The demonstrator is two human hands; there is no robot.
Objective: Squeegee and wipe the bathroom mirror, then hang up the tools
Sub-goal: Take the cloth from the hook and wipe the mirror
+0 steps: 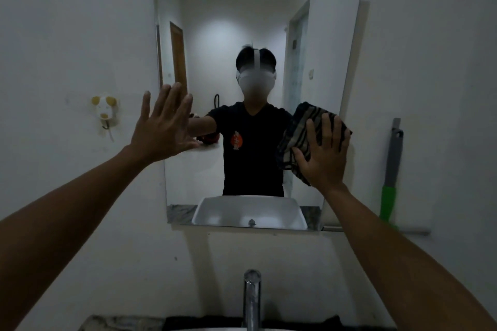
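Note:
The tall frameless mirror (242, 21) hangs on the white wall above the sink. My right hand (321, 154) presses a dark striped cloth (298, 126) flat against the mirror's lower right part, fingers spread over it. My left hand (162, 126) is open with fingers apart, its palm against the mirror's left edge, holding nothing. The squeegee (391, 169), with a grey shaft and a green grip, hangs on the wall to the right of the mirror, blade downward.
A dog-shaped wall hook (105, 110) sits on the wall left of the mirror. A chrome tap (252, 298) rises at the bottom centre over the sink counter (121, 322). The mirror reflects a person in a black shirt and a basin.

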